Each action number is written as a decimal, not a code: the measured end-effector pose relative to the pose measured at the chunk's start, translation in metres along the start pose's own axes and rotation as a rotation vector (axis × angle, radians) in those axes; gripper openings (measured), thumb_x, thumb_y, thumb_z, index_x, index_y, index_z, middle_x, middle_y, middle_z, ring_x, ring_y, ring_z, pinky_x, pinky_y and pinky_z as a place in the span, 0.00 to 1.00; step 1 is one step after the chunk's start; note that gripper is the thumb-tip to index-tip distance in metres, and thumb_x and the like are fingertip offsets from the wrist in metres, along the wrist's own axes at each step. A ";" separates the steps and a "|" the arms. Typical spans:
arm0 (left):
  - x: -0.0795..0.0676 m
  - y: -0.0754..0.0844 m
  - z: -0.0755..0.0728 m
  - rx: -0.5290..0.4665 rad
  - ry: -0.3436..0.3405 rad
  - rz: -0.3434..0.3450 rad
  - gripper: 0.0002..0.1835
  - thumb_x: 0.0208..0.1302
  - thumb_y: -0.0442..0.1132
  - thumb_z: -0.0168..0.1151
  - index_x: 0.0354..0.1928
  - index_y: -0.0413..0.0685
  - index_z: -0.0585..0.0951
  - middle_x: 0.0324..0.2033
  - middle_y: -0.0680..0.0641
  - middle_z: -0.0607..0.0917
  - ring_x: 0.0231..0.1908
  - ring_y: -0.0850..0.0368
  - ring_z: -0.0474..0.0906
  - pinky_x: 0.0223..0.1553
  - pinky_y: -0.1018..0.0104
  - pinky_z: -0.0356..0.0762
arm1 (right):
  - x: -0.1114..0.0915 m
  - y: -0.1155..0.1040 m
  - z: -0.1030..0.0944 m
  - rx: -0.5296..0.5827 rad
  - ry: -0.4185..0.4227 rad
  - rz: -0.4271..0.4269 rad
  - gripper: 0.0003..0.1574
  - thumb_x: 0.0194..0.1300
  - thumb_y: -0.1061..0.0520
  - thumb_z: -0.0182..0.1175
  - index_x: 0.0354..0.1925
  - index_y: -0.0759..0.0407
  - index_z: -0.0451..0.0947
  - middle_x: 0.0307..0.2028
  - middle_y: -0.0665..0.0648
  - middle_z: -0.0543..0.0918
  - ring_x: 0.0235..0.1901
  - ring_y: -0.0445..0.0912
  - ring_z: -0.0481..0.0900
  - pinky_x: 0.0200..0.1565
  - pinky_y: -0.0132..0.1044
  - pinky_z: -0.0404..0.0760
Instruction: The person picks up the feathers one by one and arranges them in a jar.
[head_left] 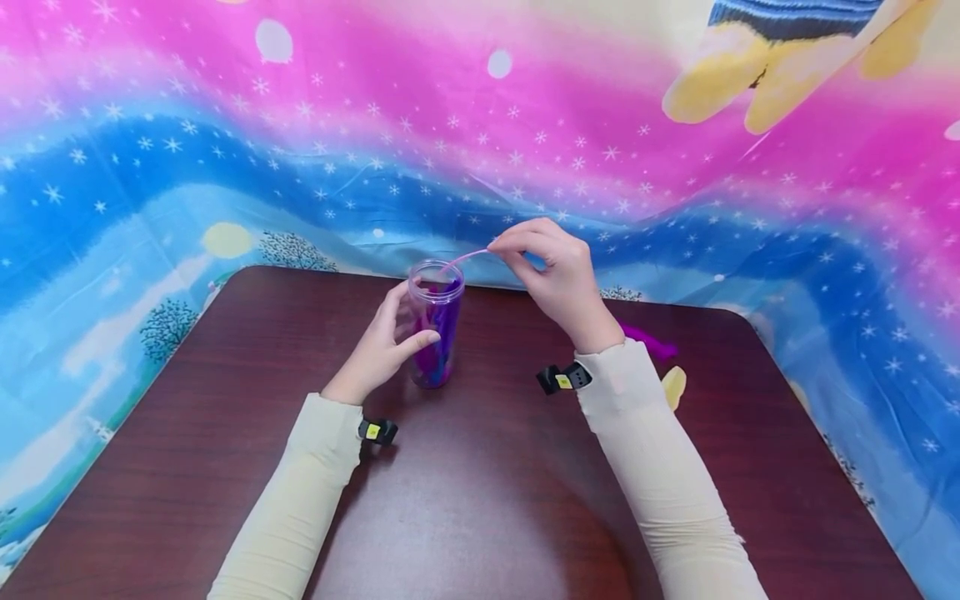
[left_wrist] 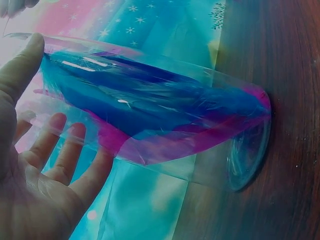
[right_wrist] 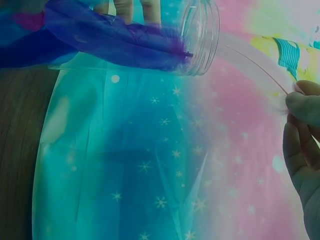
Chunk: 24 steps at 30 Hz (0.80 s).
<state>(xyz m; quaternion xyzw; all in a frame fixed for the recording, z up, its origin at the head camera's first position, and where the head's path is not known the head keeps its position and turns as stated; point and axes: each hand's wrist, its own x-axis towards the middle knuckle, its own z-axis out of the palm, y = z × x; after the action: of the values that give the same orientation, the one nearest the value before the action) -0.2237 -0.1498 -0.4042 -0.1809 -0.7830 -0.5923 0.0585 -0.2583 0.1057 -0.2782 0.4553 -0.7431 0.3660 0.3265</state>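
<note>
A tall clear plastic jar stands upright on the table, its mouth uncovered. Inside are several feathers in blue, purple and magenta. My left hand holds the jar from the left, thumb in front and fingers round the far side. Above and to the right of the mouth, my right hand pinches the end of a pale pink feather between thumb and forefinger. The feather's thin shaft bends down towards the jar, and its other end reaches into the mouth.
A magenta feather and a yellow feather lie on the dark wooden table, partly hidden by my right forearm. A printed cloth with snowflakes hangs behind the table and along its sides.
</note>
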 end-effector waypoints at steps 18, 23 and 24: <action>0.000 0.002 0.000 0.027 -0.001 -0.011 0.43 0.69 0.42 0.68 0.78 0.51 0.54 0.68 0.39 0.67 0.68 0.41 0.66 0.68 0.39 0.66 | 0.010 -0.007 0.013 -0.020 -0.083 -0.069 0.07 0.64 0.68 0.67 0.39 0.60 0.90 0.40 0.55 0.89 0.46 0.48 0.82 0.48 0.39 0.83; 0.000 0.001 0.000 0.017 -0.002 0.010 0.43 0.69 0.40 0.68 0.78 0.49 0.53 0.68 0.38 0.67 0.68 0.42 0.66 0.69 0.41 0.66 | 0.012 -0.010 0.018 -0.033 -0.106 -0.085 0.08 0.63 0.68 0.68 0.39 0.59 0.90 0.40 0.55 0.89 0.46 0.48 0.83 0.49 0.40 0.84; 0.000 0.001 0.000 0.016 -0.002 0.011 0.43 0.69 0.40 0.67 0.78 0.49 0.53 0.68 0.39 0.67 0.68 0.42 0.66 0.69 0.41 0.66 | 0.013 -0.010 0.020 -0.033 -0.111 -0.088 0.08 0.64 0.68 0.68 0.39 0.59 0.90 0.40 0.55 0.89 0.46 0.48 0.83 0.49 0.39 0.84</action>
<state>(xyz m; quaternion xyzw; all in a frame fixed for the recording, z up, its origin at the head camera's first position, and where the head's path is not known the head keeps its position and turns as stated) -0.2229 -0.1491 -0.4032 -0.1852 -0.7867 -0.5857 0.0623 -0.2570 0.0804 -0.2753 0.5014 -0.7454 0.3131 0.3082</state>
